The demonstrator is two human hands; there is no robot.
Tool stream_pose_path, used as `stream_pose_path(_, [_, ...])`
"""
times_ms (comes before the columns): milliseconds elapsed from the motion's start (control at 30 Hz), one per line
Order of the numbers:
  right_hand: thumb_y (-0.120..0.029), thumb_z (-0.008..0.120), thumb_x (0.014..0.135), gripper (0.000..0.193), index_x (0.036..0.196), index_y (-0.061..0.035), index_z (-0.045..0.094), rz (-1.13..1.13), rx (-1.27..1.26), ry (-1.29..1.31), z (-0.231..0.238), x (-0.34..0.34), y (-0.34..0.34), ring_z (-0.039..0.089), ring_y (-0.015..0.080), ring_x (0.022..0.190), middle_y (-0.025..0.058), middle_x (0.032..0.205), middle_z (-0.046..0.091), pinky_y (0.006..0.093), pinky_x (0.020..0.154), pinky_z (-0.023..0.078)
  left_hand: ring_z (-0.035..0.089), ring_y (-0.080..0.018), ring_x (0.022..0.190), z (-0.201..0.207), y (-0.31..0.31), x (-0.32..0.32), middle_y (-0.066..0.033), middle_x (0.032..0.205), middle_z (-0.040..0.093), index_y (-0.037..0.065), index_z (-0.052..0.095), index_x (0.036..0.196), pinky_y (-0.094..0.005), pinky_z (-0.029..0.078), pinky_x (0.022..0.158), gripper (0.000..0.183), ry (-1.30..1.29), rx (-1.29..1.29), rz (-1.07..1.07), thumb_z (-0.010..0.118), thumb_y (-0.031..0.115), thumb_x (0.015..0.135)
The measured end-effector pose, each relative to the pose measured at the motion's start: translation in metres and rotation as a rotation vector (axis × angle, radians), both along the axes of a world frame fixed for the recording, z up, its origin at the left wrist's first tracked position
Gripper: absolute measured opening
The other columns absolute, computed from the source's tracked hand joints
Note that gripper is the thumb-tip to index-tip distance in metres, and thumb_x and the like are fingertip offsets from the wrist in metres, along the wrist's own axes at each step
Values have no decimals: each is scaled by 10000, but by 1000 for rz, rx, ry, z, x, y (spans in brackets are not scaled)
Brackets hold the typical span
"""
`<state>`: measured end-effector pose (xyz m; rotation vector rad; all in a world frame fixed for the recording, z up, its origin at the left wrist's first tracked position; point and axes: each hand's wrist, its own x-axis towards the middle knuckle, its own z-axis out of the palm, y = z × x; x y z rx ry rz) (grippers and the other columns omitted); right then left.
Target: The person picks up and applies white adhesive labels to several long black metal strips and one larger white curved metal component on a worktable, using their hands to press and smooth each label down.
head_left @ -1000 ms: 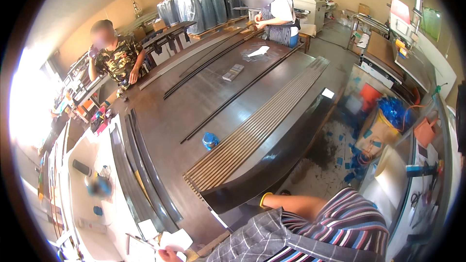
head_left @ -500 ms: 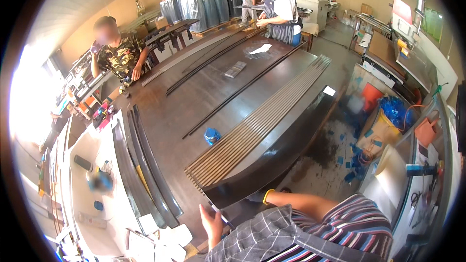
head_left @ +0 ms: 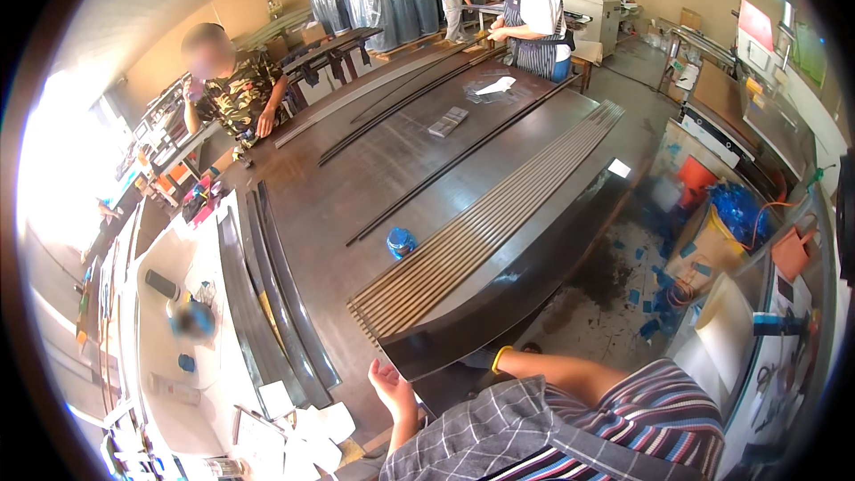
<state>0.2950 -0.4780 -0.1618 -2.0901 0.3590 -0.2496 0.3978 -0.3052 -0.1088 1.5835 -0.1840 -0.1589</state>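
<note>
A long, dark, glossy flexible strip (head_left: pixel 499 303) bows along the near edge of the table, a white label (head_left: pixel 620 167) at its far end. My left hand (head_left: pixel 394 389) is beside the strip's near end, fingers loosely bent and apart, with nothing visible in them. My right forearm, with a yellow wristband (head_left: pixel 500 358), reaches to the strip's near edge; the right hand's fingers are hidden in the dark area there. A row of several thin brown rods (head_left: pixel 481 232) lies just beyond the strip. A blue roll (head_left: pixel 401 242) sits left of the rods.
Dark curved strips (head_left: pixel 276 294) lie at the table's left, by white papers (head_left: pixel 312 436). Long thin black bars (head_left: pixel 459 156) and a grey block (head_left: pixel 448 122) rest farther off. One person stands left, another at the far end. Blue scraps (head_left: pixel 655 289) litter the floor at right.
My left hand has turned slightly, its fingers bending more beside the strip's end. The whole view has shifted a little. The right forearm stays in about the same place.
</note>
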Motion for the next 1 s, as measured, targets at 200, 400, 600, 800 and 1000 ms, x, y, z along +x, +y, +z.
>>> stream_pose_path(200, [-250,629,791,224,923,-71,653,13,17,-16,-6,3,-6,629,300,873,148,905,657,388,759,490,482,-44,507,-11,18,26,49,639,550,85,619,822,-183,343,431,107,589,-53,-284,570,148,894])
stream_pose_path(400, [-255,630,790,226,921,-72,655,26,54,-1,-5,-10,-17,630,298,871,147,902,658,386,759,490,615,-159,613,-19,13,27,-50,782,644,14,623,917,-280,524,541,170,684,-235,-256,516,145,904])
stream_pose_path(600, [-260,631,789,229,919,-73,657,20,76,37,-5,-51,-24,631,296,869,146,899,659,384,760,489,654,-201,697,-24,10,21,-89,854,668,-21,620,984,-332,557,631,171,680,-182,-309,556,95,876])
stream_pose_path(800, [-265,633,788,232,916,-74,659,14,58,53,-4,-53,-32,631,294,868,145,896,661,382,760,489,627,-198,671,-37,7,25,-84,817,649,7,602,941,-340,530,582,190,660,-137,-295,547,179,881])
stream_pose_path(1000, [-270,634,788,234,914,-75,661,31,64,69,-12,-56,-29,632,292,866,144,894,662,380,760,489,621,-193,642,-65,13,25,-77,782,629,31,594,925,-326,517,569,140,683,-109,-298,537,152,881])
